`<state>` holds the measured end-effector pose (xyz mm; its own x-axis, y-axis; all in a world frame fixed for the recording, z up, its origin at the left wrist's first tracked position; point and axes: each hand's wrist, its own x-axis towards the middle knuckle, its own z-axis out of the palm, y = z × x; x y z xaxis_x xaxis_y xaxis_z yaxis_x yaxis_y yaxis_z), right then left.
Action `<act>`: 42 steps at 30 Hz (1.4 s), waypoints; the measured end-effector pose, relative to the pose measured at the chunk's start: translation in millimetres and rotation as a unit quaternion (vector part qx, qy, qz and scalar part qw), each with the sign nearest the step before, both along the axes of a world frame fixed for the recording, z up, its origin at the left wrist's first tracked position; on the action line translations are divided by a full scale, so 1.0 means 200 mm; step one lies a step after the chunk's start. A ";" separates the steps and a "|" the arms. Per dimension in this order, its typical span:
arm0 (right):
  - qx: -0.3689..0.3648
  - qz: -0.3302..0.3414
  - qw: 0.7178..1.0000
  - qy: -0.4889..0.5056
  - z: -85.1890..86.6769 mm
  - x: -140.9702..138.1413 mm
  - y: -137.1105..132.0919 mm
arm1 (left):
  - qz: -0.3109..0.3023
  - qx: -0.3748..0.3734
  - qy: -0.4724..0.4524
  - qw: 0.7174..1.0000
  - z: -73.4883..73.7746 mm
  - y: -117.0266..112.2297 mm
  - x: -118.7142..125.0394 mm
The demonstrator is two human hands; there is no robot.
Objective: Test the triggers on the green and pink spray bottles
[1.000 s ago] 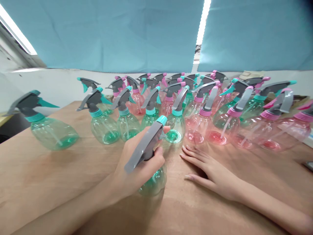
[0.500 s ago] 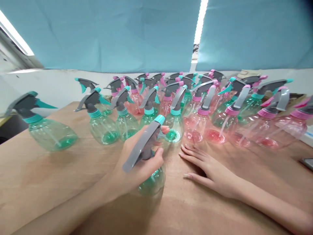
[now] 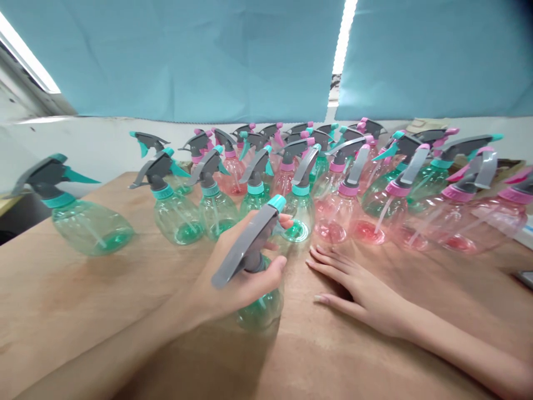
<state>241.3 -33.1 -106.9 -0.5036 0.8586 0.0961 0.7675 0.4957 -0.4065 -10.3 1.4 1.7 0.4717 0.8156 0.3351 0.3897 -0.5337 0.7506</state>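
Spray bottle (image 3: 262,308) held upright by left hand (image 3: 233,278) clasped round its neck; right hand (image 3: 362,294) rests flat, fingers spread, at 3 o'clock.

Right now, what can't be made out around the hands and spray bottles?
All head view.
Green spray bottle neck: covered by the left hand gripping it.
Rear spray bottles: overlapped by front rows, uncountable.
Dark object at the right edge: cut off, unidentifiable.
Under the right hand: hidden, palm down on the wooden table.
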 end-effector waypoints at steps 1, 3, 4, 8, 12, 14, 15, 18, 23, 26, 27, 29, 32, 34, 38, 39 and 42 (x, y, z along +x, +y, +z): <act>0.002 0.000 1.000 0.000 0.00 0.00 0.00 | -0.007 0.001 -0.002 1.000 0.00 0.00 0.00; 0.005 0.003 1.000 -0.002 -0.01 0.00 0.00 | -0.021 0.001 -0.006 1.000 0.00 0.01 -0.01; 0.006 0.003 1.000 -0.003 -0.01 0.01 0.00 | -0.026 0.000 -0.006 1.000 0.00 0.01 -0.01; 0.007 0.003 1.000 0.000 -0.01 0.01 0.00 | -0.035 0.000 -0.002 0.999 -0.01 0.01 -0.02; 0.005 0.000 1.000 0.002 -0.01 0.00 0.01 | -0.023 0.020 0.002 1.000 -0.01 0.01 -0.02; 0.003 0.000 1.000 -0.002 -0.01 0.00 0.01 | -0.011 0.029 0.017 0.999 0.00 0.01 -0.02; 0.003 0.001 1.000 -0.003 -0.01 0.00 0.01 | -0.007 0.034 0.024 0.999 0.00 0.01 -0.02; 0.006 0.000 1.000 0.002 -0.01 0.00 0.00 | 0.000 0.048 0.037 0.998 0.01 0.01 -0.02; 0.009 0.001 1.000 0.011 -0.02 0.01 0.00 | -0.009 0.021 0.037 0.999 0.02 0.01 -0.02; 0.009 0.003 1.000 0.009 -0.01 0.01 0.00 | -0.013 0.011 0.029 0.999 0.02 0.00 -0.01; 0.009 0.004 1.000 0.006 -0.01 0.00 0.00 | -0.013 0.014 0.026 0.999 0.02 0.00 -0.01; 0.008 0.004 1.000 0.000 -0.01 0.00 0.01 | -0.012 0.016 0.024 1.000 0.02 0.00 -0.01; 0.005 0.002 1.000 -0.002 -0.01 0.00 0.01 | -0.003 0.028 0.021 0.999 0.01 0.01 -0.01; 0.002 0.002 1.000 -0.003 -0.01 0.00 0.01 | 0.002 0.039 0.025 0.999 0.01 0.01 -0.01; 0.001 0.001 1.000 -0.007 -0.01 0.00 0.00 | -0.006 0.048 0.030 0.998 0.01 0.02 -0.01; 0.002 0.001 1.000 -0.006 -0.01 0.00 0.00 | -0.009 0.048 0.028 0.998 0.01 0.02 -0.02; 0.001 0.001 1.000 -0.003 -0.01 0.00 0.00 | -0.015 0.053 0.005 0.998 0.00 0.02 -0.02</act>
